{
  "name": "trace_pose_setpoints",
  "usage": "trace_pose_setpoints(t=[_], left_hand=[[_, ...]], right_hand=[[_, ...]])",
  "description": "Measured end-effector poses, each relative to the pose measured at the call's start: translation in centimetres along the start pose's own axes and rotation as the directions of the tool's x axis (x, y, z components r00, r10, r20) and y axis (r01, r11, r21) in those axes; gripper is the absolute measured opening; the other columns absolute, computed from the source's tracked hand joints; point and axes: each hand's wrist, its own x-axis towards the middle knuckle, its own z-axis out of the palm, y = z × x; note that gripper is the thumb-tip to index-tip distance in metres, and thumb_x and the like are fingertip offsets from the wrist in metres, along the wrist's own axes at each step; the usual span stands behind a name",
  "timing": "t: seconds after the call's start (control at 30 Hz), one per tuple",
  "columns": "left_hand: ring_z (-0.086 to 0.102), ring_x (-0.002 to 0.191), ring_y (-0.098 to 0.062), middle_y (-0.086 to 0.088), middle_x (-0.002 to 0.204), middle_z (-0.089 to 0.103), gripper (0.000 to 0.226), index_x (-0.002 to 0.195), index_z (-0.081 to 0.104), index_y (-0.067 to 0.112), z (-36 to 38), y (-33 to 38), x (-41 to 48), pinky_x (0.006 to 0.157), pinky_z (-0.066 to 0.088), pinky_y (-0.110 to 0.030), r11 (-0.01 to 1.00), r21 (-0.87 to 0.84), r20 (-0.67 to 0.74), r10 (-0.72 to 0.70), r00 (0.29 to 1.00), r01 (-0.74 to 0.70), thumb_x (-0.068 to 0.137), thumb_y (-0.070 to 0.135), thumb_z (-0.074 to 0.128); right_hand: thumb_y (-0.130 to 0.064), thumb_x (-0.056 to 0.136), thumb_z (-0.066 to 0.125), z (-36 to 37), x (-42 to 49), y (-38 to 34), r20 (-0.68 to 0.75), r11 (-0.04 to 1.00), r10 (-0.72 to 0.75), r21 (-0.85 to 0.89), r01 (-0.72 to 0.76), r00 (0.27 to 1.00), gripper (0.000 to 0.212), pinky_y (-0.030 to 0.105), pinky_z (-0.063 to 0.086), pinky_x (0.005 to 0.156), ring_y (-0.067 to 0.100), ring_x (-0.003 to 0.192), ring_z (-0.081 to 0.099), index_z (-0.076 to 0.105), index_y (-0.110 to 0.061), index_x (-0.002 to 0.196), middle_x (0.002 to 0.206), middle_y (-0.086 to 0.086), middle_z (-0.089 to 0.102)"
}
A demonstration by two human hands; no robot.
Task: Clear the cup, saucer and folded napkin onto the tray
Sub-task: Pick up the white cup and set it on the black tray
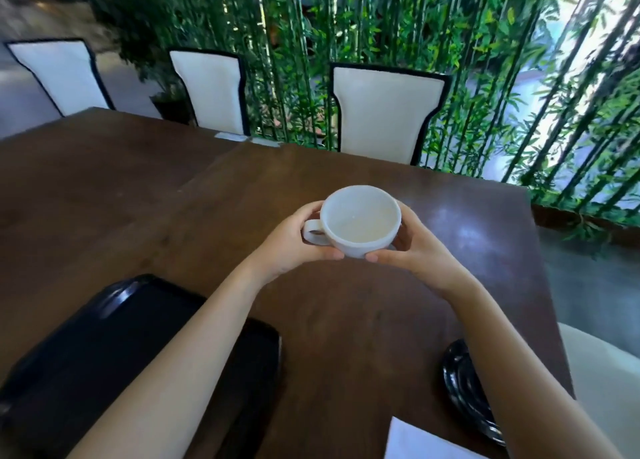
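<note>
A white cup [360, 221] with its handle to the left is held above the brown table, empty inside. My left hand [291, 242] wraps its handle side and my right hand [412, 240] cups its right side. The black tray [104, 348] lies at the near left, partly under my left forearm. A black saucer [462, 386] sits at the near right, half hidden by my right forearm. The corner of the white folded napkin [412, 441] shows at the bottom edge, just left of the saucer.
The dark wooden table [173, 209] runs far to the left. Three white chairs [384, 112] with black trim stand along its far side. A green bamboo screen [519, 78] rises behind and to the right. A white seat [606, 372] is at the near right.
</note>
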Motion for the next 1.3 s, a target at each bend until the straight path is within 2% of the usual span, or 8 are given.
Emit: trace_pose_setpoints(t=[0.17,0.27,0.57,0.63,0.77,0.93,1.1,1.3], left_hand=[[0.053,0.104,0.012,0.023,0.117,0.056,0.072,0.125,0.047,0.034,-6.3,-3.7,-4.6,0.072,0.047,-0.004,0.998,-0.02,-0.066,-0.059,0.996,0.058,0.064,0.026,0.084],[0.053,0.101,0.016,0.024,0.116,0.056,0.071,0.123,0.047,0.036,-10.0,-6.0,-7.3,0.069,0.045,-0.001,0.994,-0.03,-0.115,-0.103,0.988,0.1,0.064,0.026,0.084],[0.056,0.106,0.002,0.022,0.119,0.056,0.076,0.124,0.049,0.035,-19.6,-13.0,-14.4,0.08,0.048,-0.016,0.973,-0.045,-0.256,-0.229,0.939,0.225,0.059,0.026,0.087],[0.056,0.108,-0.002,0.02,0.12,0.056,0.078,0.126,0.048,0.033,-21.1,-14.7,-15.7,0.082,0.048,-0.021,0.965,-0.049,-0.273,-0.261,0.926,0.257,0.059,0.028,0.087],[0.056,0.106,0.0,0.02,0.119,0.056,0.079,0.128,0.046,0.03,-22.7,-18.1,-17.6,0.077,0.046,-0.017,0.946,-0.083,-0.288,-0.324,0.901,0.313,0.06,0.026,0.087],[0.054,0.109,-0.004,0.015,0.121,0.055,0.081,0.131,0.045,0.028,-23.2,-22.0,-18.5,0.08,0.045,-0.018,0.928,-0.119,-0.303,-0.373,0.877,0.354,0.062,0.022,0.086],[0.051,0.111,-0.006,0.012,0.123,0.053,0.083,0.132,0.043,0.026,-22.8,-25.3,-18.4,0.084,0.041,-0.02,0.919,-0.109,-0.313,-0.392,0.865,0.378,0.062,0.02,0.086],[0.05,0.114,-0.01,0.008,0.126,0.053,0.083,0.131,0.043,0.026,-22.4,-27.5,-18.0,0.093,0.04,-0.028,0.921,-0.076,-0.322,-0.385,0.865,0.382,0.06,0.022,0.086]], right_hand=[[-0.025,0.063,0.084,7.8,2.7,0.1,0.104,1.0,0.014,0.004,-0.015,0.994,0.091,0.046,0.041,0.107,0.014,0.128,0.046,0.034,-0.029,0.138,0.138,-0.001,0.046],[-0.025,0.063,0.084,12.6,4.3,0.4,0.155,1.0,0.017,0.009,-0.019,0.988,0.091,0.044,0.041,0.107,0.012,0.128,0.045,0.033,-0.029,0.139,0.139,-0.001,0.045],[-0.015,0.065,0.083,26.2,8.1,1.5,0.306,0.988,0.06,0.118,-0.101,0.95,0.087,0.031,0.046,0.1,0.007,0.126,0.048,0.035,-0.029,0.137,0.135,-0.01,0.05],[-0.015,0.066,0.082,28.7,8.8,2.0,0.349,0.985,0.077,0.116,-0.125,0.934,0.085,0.035,0.043,0.103,0.009,0.127,0.047,0.037,-0.033,0.136,0.136,-0.008,0.05],[-0.012,0.068,0.08,32.6,9.8,3.6,0.412,0.977,0.112,0.12,-0.176,0.904,0.082,0.038,0.043,0.105,0.01,0.126,0.048,0.038,-0.035,0.135,0.136,-0.005,0.05],[-0.004,0.071,0.077,35.5,10.4,6.5,0.466,0.961,0.165,0.122,-0.248,0.869,0.082,0.036,0.043,0.105,0.011,0.126,0.046,0.038,-0.033,0.136,0.136,-0.003,0.048],[-0.01,0.065,0.079,37.1,10.6,8.8,0.463,0.947,0.227,0.1,-0.305,0.857,0.084,0.025,0.046,0.098,0.006,0.123,0.046,0.039,-0.041,0.132,0.134,-0.009,0.047],[-0.013,0.064,0.078,37.5,10.5,10.2,0.454,0.936,0.276,0.074,-0.344,0.847,0.086,0.027,0.043,0.099,0.008,0.124,0.043,0.035,-0.037,0.135,0.136,-0.008,0.044]])
